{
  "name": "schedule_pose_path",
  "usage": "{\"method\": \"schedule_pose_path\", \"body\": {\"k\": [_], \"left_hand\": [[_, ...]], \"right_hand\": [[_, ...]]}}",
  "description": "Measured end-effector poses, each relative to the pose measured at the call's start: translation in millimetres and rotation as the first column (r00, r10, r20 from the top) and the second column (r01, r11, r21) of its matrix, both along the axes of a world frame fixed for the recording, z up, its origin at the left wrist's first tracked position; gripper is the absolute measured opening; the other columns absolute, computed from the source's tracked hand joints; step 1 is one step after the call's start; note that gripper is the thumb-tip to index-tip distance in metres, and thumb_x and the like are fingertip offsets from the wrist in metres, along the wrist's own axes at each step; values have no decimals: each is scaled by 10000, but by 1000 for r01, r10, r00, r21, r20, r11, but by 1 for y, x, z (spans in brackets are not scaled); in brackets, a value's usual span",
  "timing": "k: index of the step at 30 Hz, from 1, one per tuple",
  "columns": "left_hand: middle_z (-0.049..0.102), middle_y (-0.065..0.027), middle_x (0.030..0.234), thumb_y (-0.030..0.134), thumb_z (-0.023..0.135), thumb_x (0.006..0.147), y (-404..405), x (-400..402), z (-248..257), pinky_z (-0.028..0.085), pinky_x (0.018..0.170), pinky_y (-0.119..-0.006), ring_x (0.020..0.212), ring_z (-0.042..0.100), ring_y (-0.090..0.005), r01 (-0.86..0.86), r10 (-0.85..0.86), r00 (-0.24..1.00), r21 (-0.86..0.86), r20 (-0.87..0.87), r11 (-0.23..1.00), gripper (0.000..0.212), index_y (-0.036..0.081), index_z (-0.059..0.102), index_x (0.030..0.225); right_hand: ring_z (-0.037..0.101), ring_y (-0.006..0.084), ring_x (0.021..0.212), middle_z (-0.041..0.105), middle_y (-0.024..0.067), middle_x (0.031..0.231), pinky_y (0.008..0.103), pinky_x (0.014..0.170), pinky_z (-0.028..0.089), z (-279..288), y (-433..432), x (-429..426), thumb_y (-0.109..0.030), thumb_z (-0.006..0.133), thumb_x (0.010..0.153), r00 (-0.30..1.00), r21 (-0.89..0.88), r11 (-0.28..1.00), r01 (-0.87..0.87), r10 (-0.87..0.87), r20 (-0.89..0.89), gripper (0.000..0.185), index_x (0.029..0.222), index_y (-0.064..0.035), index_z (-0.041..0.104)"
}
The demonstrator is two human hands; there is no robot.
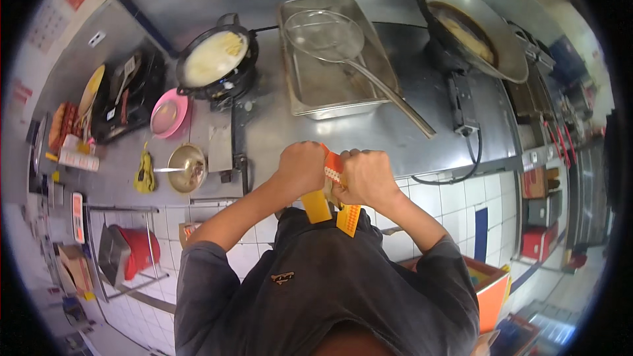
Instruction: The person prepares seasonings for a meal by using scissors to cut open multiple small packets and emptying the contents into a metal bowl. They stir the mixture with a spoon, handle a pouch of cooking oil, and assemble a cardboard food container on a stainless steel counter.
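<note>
Both fists are closed around an orange-and-yellow printed packet (334, 162), held just past the counter's front edge, before my body. My left hand (302, 165) grips one side of it and my right hand (367, 175) grips the other, knuckles close together. Two yellow flaps hang below the fists, spread apart; whether the packet is torn through I cannot tell. Beyond the hands, a rectangular steel pan (341, 109) stands on the counter. A round wire-mesh skimmer (324, 34) rests across it, handle slanting toward the front right.
At the left stands a black pot (217, 94) of pale liquid. Near it are a pink bowl (183, 126) with a strainer, a metal bowl (174, 163) with a utensil and a yellow cloth (145, 173). A large wok (499, 15) holding dark liquid and food sits at right, its burner cable (472, 160) looping off the edge.
</note>
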State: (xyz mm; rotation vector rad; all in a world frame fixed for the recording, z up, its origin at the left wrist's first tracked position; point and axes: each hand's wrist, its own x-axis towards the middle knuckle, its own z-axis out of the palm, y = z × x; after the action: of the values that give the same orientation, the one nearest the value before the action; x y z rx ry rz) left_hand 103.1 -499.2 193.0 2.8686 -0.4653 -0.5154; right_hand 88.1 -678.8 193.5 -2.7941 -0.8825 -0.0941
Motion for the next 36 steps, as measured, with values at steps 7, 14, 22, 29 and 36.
{"method": "schedule_pose_path", "body": {"k": [7, 14, 22, 29, 36], "left_hand": [[676, -251, 1023, 199, 712, 740, 21, 11, -33, 547, 880, -468, 1022, 668, -426, 95, -99, 955, -29, -279, 995, 665, -53, 445, 1295], [687, -208, 1132, 237, 749, 722, 27, 10, -45, 544, 919, -458, 1093, 659, -382, 64, -74, 970, -51, -233, 997, 576, 39, 586, 1239], [726, -167, 1029, 222, 832, 693, 58, 18, -61, 572, 853, -411, 968, 715, -351, -260, 285, 955, -230, 83, 938, 555, 23, 597, 1154], [616, -99, 1103, 185, 725, 862, 62, -30, -150, 480, 979, -321, 1034, 617, -190, -40, 645, 763, -999, -48, -27, 624, 0, 435, 1383], [594, -93, 1174, 144, 595, 978, 32, -52, -179, 504, 945, -311, 1061, 595, -170, -108, 656, 743, -991, -130, -74, 473, 45, 436, 1412]], "right_hand": [[655, 333, 527, 637, 143, 595, 401, 515, 511, -6, 23, 15, -421, 723, 634, 989, -78, 988, -135, 130, -67, 387, 685, -39, 683], [662, 322, 534, 633, 130, 568, 388, 521, 518, -1, 32, 39, -410, 728, 655, 982, -60, 981, -186, 184, -38, 346, 600, -72, 670], [652, 355, 1026, 620, 222, 1206, 416, 832, 543, 24, 30, 13, -332, 867, 670, 965, 395, 918, -40, -67, 254, 833, 1341, -4, 498], [633, 420, 1047, 594, 251, 1233, 459, 867, 540, -35, 9, -46, -219, 829, 714, 935, 642, 682, 349, -297, -193, 794, 1378, 22, 466], [630, 445, 1112, 655, 278, 1164, 481, 922, 529, -71, -2, -39, -313, 764, 787, 913, 563, 718, 408, -307, -270, 702, 1343, 44, 526]]}}
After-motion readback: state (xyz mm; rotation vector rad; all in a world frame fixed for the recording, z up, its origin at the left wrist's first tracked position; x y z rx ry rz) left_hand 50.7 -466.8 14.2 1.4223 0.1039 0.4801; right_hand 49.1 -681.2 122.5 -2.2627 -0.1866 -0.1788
